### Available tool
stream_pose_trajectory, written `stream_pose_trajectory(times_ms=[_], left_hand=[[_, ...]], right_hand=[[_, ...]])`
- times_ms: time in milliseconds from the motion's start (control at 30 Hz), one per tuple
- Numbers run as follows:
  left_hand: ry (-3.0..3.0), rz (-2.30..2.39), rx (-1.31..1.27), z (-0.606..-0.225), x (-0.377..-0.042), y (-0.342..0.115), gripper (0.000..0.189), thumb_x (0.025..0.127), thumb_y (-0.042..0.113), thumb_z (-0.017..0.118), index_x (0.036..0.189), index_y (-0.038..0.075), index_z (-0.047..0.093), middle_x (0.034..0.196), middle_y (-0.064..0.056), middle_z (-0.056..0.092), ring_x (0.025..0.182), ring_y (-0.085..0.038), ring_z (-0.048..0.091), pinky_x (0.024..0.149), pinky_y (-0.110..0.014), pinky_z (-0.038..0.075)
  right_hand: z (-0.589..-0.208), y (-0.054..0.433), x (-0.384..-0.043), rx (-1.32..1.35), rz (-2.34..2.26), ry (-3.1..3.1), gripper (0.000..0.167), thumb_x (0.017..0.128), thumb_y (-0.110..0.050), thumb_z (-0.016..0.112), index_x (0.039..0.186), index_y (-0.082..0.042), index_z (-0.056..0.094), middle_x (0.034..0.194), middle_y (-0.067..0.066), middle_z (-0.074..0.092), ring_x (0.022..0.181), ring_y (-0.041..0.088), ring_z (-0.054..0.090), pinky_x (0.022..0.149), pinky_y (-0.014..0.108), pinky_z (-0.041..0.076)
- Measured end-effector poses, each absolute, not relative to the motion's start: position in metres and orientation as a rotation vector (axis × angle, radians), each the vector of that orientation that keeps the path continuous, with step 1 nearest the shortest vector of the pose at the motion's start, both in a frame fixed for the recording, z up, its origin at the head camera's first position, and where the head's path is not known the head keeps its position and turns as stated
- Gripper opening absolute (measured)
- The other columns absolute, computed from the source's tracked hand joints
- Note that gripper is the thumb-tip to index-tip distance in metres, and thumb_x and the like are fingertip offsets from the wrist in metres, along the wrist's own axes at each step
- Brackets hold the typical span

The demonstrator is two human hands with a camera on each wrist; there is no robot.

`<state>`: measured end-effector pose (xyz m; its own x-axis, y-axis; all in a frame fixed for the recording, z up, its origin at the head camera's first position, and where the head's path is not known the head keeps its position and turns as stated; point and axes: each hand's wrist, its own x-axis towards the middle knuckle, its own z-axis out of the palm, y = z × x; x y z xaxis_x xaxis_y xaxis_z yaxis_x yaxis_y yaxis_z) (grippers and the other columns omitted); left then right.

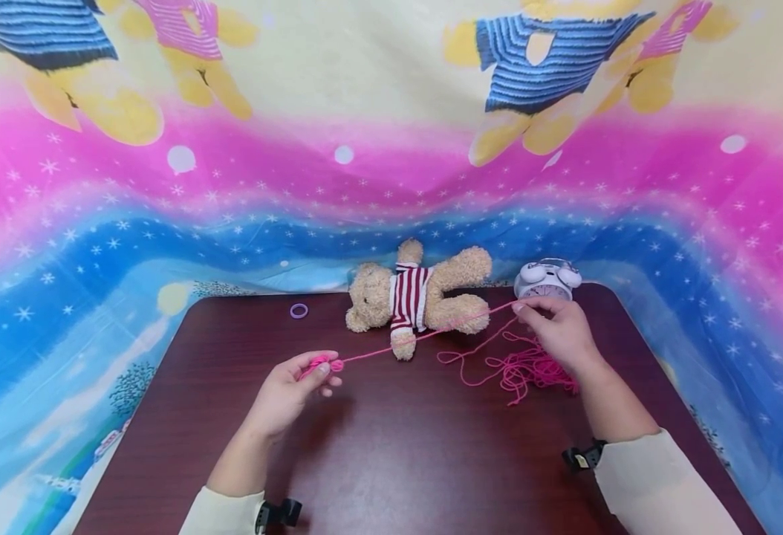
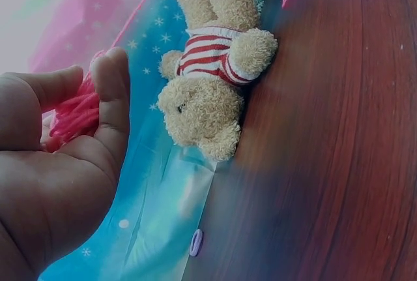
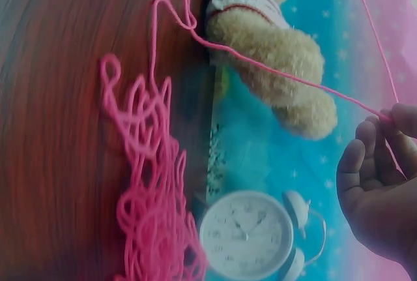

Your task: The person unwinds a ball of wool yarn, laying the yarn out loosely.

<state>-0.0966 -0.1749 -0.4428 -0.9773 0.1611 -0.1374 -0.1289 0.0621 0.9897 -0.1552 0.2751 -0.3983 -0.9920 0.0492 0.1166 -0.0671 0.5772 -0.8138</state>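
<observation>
A small bundle of pink yarn [image 2: 77, 115] is held in my left hand [image 1: 291, 390], between the thumb and curled fingers. From it a strand [image 1: 378, 351] runs up and to the right, nearly straight, to my right hand [image 1: 559, 331], which pinches it between thumb and fingertips. Past the right hand the strand drops to a loose, tangled heap of the same yarn [image 3: 153, 222] on the table, below and beside that hand. In the head view the strand passes in front of a teddy bear [image 1: 410, 297] in a red-and-white striped shirt, lying on its back.
A white twin-bell alarm clock [image 3: 246, 234] stands at the table's back right, close to the yarn heap. Toward the back left lies a purple ring [image 1: 299, 311]. The dark wooden table [image 1: 391, 461] is bordered by a printed cloth [image 1: 338, 189] at its back and sides.
</observation>
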Motion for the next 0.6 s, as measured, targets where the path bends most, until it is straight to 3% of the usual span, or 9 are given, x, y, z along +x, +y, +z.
stream_pose_trajectory(times_ms=[200,433,600], left_hand=[[2.104,2.048,0.043,-0.445,-0.097,-0.180,0.037,0.105,0.013,0.063,0.136,-0.006,0.059,0.110,-0.013,0.073,0.101,-0.037,0.071,0.086,-0.034,0.060],[2.212,1.958,0.004,-0.444,-0.096,-0.187,0.036,0.103,0.020,0.067,0.134,0.002,0.063,0.101,-0.017,0.074,0.079,-0.025,0.067,0.068,-0.029,0.056],[2.200,1.966,-0.017,-0.444,-0.095,-0.190,0.036,0.103,0.020,0.067,0.134,0.003,0.063,0.103,-0.019,0.074,0.083,-0.027,0.069,0.074,-0.031,0.058]], right_hand=[[-0.399,0.298,-0.151,-0.036,1.295,-2.680,0.042,0.101,-0.043,0.066,0.114,-0.004,0.077,0.095,0.015,0.075,0.073,0.016,0.064,0.059,0.029,0.051],[-0.403,0.323,-0.145,-0.153,1.292,-2.660,0.046,0.101,-0.047,0.065,0.118,-0.005,0.075,0.097,0.014,0.075,0.076,0.008,0.067,0.061,0.029,0.053],[-0.407,0.340,-0.142,-0.194,1.327,-2.639,0.048,0.100,-0.047,0.067,0.119,-0.004,0.075,0.092,0.008,0.075,0.075,0.007,0.066,0.060,0.029,0.051]])
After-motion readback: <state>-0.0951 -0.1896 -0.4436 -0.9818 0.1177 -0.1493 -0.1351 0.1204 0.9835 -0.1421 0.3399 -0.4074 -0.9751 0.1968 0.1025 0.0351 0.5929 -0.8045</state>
